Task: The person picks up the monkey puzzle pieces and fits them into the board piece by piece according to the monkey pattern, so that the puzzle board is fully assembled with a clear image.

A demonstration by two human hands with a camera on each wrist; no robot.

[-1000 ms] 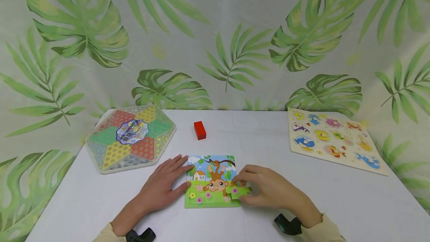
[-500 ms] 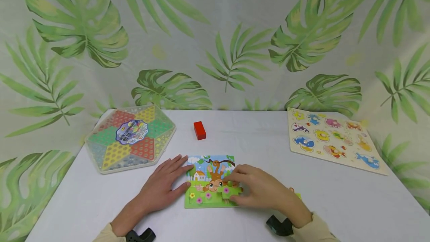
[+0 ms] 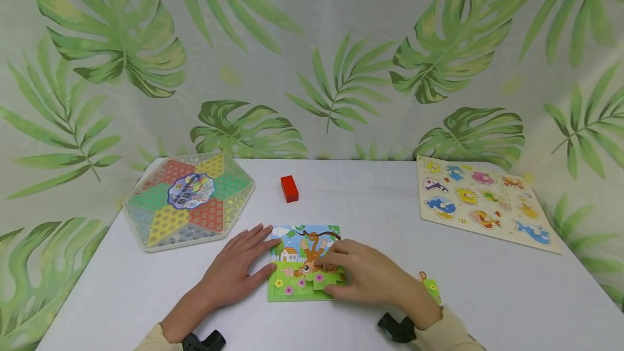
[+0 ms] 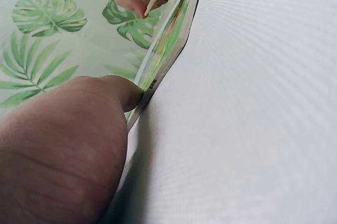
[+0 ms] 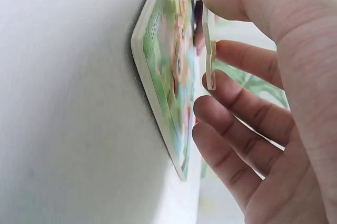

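A monkey jigsaw puzzle (image 3: 290, 267) in a green-edged board lies at the front middle of the table. My left hand (image 3: 240, 265) lies flat beside it, with thumb and fingertips on its left edge. Over the board's lower right part, my right hand (image 3: 368, 275) pinches a green puzzle piece (image 3: 320, 281) with a pink flower. In the right wrist view the thin piece (image 5: 209, 61) stands edge-on between thumb and fingertips, raised above the board. It hides part of the monkey in the head view. Another puzzle piece (image 3: 431, 288) lies on the table, partly behind my right forearm.
A red block (image 3: 290, 189) lies behind the puzzle. At the back left is a hexagonal Chinese checkers board (image 3: 190, 199); at the back right, a wooden animal peg puzzle (image 3: 482, 199). A leaf-print cloth (image 3: 341, 69) hangs behind the white table (image 3: 361, 199).
My right hand has moved left with the pinched piece, from the board's right edge to over its lower right part. The loose piece on the right has come into view. My left hand stays put.
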